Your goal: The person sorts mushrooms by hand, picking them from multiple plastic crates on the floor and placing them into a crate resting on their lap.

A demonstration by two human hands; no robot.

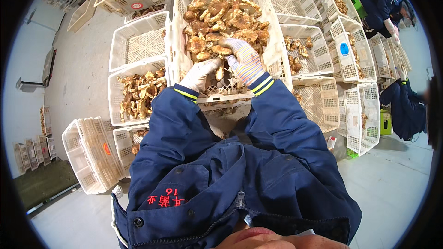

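Observation:
A large white plastic crate stands in front of me, heaped with brown-capped mushrooms toward its far end. Both my hands wear pale gloves and are inside its near part. My right hand, in a striped glove, closes its fingers and thumb around a mushroom at the edge of the heap. Just left of it, my left hand has its fingers drawn together; what they hold is hidden. A smaller mushroom shows between the two hands, above the crate's grid floor.
Left of me are a crate of mushrooms, a bare crate and nested crates. On the right stand part-filled crates and upright, tilted ones. Two people in dark blue work at the far right.

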